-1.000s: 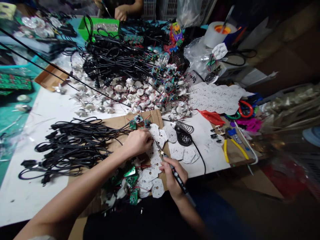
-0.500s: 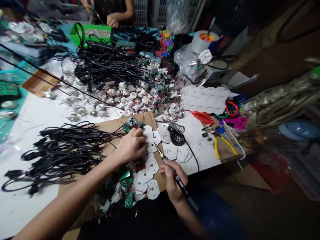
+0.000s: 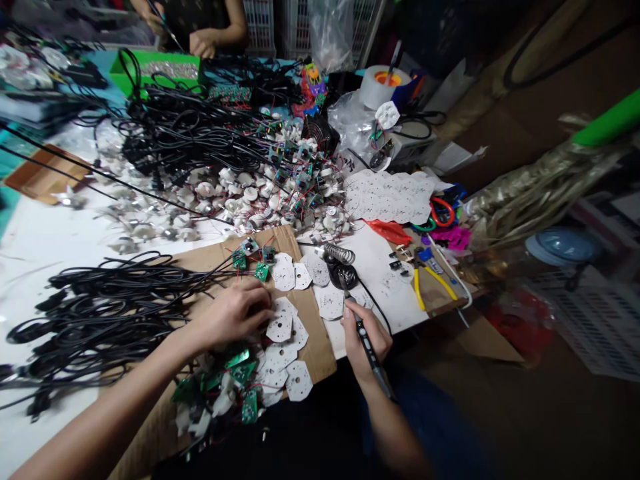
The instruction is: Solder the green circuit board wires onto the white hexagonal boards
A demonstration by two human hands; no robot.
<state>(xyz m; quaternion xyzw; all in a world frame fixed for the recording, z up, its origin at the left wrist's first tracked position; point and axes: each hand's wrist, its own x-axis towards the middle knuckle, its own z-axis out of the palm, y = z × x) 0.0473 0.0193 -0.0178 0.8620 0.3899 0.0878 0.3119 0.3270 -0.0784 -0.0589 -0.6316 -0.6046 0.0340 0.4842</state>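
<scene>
Twelve o'clock lies straight ahead of the wearer. Closest, at ten, green circuit boards (image 3: 249, 407) crowd the near edge of the cardboard (image 3: 320, 357). Between eleven and twelve, overlapping white panels (image 3: 299, 381) reach almost to that edge. At one, the right hand (image 3: 366, 337) is closed around a soldering iron (image 3: 370, 353), angled past the bench's (image 3: 400, 293) near edge; its tip points at the black dish (image 3: 339, 272), contact uncertain. At eleven, the left hand (image 3: 243, 310) is half curled beside the panels; I cannot tell whether it grips one.

A strip of bare cardboard runs between the panels and the right hand. At ten, black cables (image 3: 110, 303) limit sideways room. Toward one, white bench top separates the dish from yellow-handled pliers (image 3: 417, 290) near the edge.

Farther, a heap of white parts (image 3: 250, 193) spreads toward eleven, bordering a joined panel sheet (image 3: 387, 197). Farthest, at eleven, are a green bin (image 3: 119, 77) and a co-worker's hand (image 3: 204, 43).
</scene>
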